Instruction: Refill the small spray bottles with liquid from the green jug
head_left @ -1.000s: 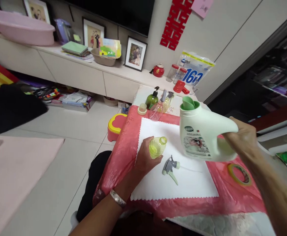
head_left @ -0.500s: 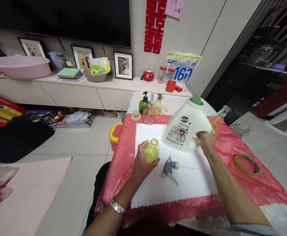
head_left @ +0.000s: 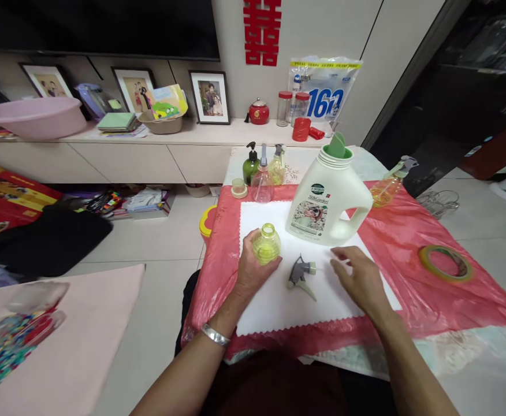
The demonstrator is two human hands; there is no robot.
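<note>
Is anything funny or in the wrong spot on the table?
Yes. The spray trigger lies loose on the white cloth, off its bottle. The left hand holds the small yellow bottle with its neck open. The big detergent jug stands uncapped too. Nothing looks spilled.

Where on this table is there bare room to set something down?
Free: red cover between detergent jug and tape roll; white mat near edge below spray trigger. Crowded: far edge, around the pump bottle.
</note>
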